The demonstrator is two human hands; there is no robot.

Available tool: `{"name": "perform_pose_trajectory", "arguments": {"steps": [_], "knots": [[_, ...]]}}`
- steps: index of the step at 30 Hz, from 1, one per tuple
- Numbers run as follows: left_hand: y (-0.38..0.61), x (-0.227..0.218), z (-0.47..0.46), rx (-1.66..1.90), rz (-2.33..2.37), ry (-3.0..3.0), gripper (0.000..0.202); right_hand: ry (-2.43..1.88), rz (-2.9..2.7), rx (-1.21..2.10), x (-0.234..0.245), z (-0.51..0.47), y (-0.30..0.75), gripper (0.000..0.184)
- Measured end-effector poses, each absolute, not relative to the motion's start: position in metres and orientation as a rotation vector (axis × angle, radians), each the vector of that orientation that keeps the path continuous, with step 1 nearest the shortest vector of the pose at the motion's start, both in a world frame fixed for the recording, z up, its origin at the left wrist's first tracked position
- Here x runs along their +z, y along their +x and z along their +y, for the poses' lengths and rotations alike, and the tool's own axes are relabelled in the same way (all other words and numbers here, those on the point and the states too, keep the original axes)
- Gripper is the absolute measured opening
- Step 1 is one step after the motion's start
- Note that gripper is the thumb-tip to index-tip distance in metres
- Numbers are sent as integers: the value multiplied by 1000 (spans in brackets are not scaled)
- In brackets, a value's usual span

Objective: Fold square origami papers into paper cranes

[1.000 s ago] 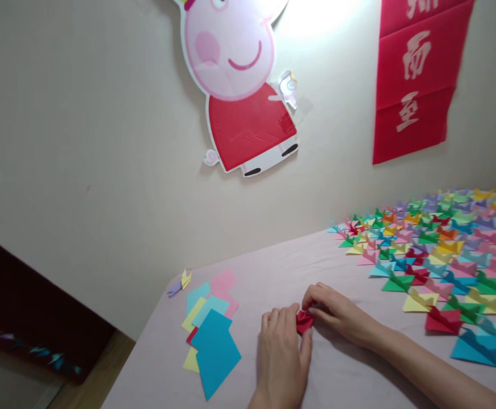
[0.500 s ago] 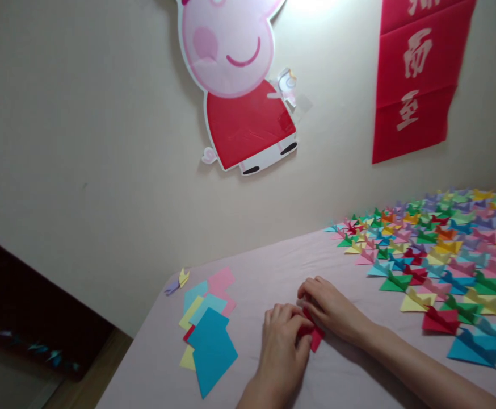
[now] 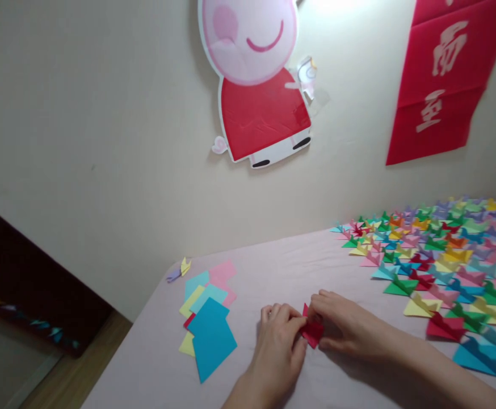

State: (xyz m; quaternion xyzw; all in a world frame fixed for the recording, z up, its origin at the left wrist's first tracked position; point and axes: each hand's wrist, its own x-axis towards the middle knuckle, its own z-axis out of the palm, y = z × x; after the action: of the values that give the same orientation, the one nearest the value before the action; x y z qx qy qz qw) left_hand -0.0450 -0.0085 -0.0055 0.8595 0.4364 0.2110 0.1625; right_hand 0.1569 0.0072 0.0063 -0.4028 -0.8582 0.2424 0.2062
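A small red folded paper piece (image 3: 313, 330) lies on the pink tablecloth (image 3: 273, 272) between both hands. My left hand (image 3: 278, 346) pinches its left side with curled fingers. My right hand (image 3: 345, 328) grips its right side, fingers closed over the paper. A fanned stack of flat paper squares (image 3: 209, 329), blue on top with yellow, pink and red beneath, lies to the left of my left hand.
Several folded paper cranes (image 3: 439, 267) in many colours cover the table's right part in rows. Two tiny folded pieces (image 3: 180, 270) sit near the far left corner. A cartoon pig cutout (image 3: 260, 102) and a red banner (image 3: 444, 79) hang on the wall. Wooden floor (image 3: 73, 369) lies left.
Both hands shifted slightly toward me with the red piece and regripped it; the paper now stands up between the fingertips. The camera view swung a little to the left.
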Motion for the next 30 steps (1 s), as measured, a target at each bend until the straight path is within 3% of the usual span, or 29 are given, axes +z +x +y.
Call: {"name": "perform_pose_trajectory", "arguments": {"steps": [4,10,30], "knots": [[-49,-3,-9,608,1219,2417,28,-1050,-2490,491,-8,10,157,5],[-46,2,-10,613,1232,2405,26,-1030,-2513,330,-15,13,159,16],[-26,-18,11,715,1164,2755,14,-1037,-2293,598,-17,19,175,15]]}}
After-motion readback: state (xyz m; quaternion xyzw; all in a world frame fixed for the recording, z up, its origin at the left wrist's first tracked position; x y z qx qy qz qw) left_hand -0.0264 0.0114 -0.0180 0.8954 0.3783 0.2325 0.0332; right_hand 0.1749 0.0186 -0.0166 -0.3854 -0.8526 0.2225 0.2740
